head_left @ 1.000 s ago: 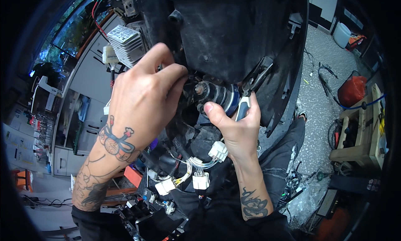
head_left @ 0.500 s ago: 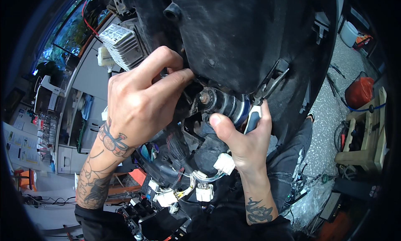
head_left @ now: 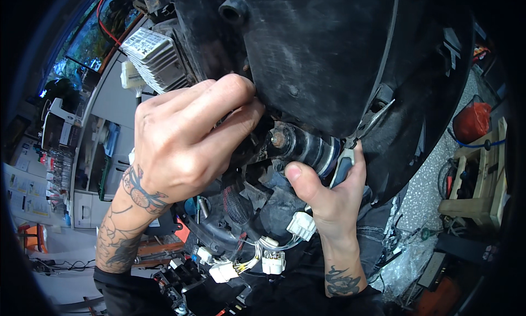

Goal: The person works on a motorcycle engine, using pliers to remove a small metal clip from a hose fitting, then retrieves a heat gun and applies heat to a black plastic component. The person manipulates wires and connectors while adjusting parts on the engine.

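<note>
My left hand (head_left: 189,138) is closed in a pinch at the edge of a large black plastic panel (head_left: 329,58). Whatever its fingertips hold is hidden among dark parts. My right hand (head_left: 334,206) grips long-nose pliers (head_left: 344,168) with blue-grey and white handles; their jaws point up and right, slightly parted, against the panel. Its thumb rests along a dark cylindrical part (head_left: 307,146) with a blue and a pale band and a rusty bolt at its end. Below the hands, white wire connectors (head_left: 274,262) hang on a harness beside a black braided sleeve (head_left: 232,198).
A finned metal block (head_left: 150,47) and a cream connector (head_left: 131,75) stand out left of the panel. A wooden stand (head_left: 476,184) and a red bag (head_left: 473,120) are on the speckled floor at right. Cabinets (head_left: 109,97) line the left.
The view has shifted slightly, so the panel sits a little differently. My left hand's fingers have curled more and moved slightly right and down. The right hand still keeps the pliers.
</note>
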Demonstrator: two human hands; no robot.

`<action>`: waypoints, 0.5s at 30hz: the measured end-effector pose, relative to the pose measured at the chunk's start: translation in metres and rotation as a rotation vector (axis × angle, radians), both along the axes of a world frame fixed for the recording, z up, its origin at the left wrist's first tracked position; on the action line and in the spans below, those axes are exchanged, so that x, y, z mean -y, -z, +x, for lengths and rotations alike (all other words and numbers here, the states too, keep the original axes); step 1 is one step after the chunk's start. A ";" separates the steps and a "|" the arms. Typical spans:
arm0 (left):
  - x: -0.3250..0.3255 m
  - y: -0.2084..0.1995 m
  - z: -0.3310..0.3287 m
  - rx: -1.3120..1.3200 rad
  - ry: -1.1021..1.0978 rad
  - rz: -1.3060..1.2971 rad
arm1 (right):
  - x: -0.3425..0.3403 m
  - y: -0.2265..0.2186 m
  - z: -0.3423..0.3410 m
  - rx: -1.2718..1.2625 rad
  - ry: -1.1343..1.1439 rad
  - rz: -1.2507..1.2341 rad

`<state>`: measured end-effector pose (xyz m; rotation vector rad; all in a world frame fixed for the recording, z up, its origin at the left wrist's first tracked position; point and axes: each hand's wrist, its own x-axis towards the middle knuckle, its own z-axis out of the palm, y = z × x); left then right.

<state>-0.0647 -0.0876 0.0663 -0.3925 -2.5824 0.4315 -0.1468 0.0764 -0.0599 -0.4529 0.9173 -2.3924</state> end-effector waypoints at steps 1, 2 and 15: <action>0.000 0.000 0.000 -0.009 -0.001 -0.016 | 0.000 -0.001 0.000 -0.001 0.001 0.012; -0.001 0.001 0.000 -0.015 -0.012 -0.009 | 0.000 -0.002 -0.001 -0.002 0.000 0.026; -0.010 0.019 0.000 -0.144 -0.045 0.027 | 0.001 0.006 -0.001 -0.073 0.035 0.084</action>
